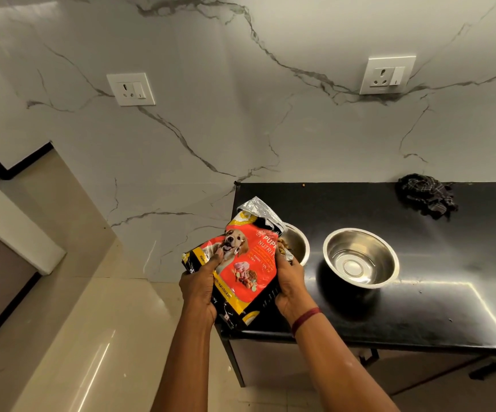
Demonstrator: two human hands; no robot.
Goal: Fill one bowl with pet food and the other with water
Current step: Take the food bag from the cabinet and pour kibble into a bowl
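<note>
I have both hands clamped on the pet food bag (240, 263): the left hand (197, 288) curls round its lower edge and the right hand (291, 288) grips its side. The bag tilts, its open foil mouth over the half-hidden bowl (298, 243), just left of the wide steel bowl (361, 257). Kibble (282, 245) shows at the mouth. A dark cloth (426, 196) lies well behind the wide steel bowl.

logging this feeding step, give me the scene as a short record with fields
left hand: grips the pet food bag at its lower end
right hand: grips the bag's side near its open mouth
bag: tilted, mouth over the first bowl, kibble showing there
first bowl: partly hidden by the bag
second bowl: steel, on the black counter, no kibble; water unclear
cloth: crumpled at the counter's back
</note>
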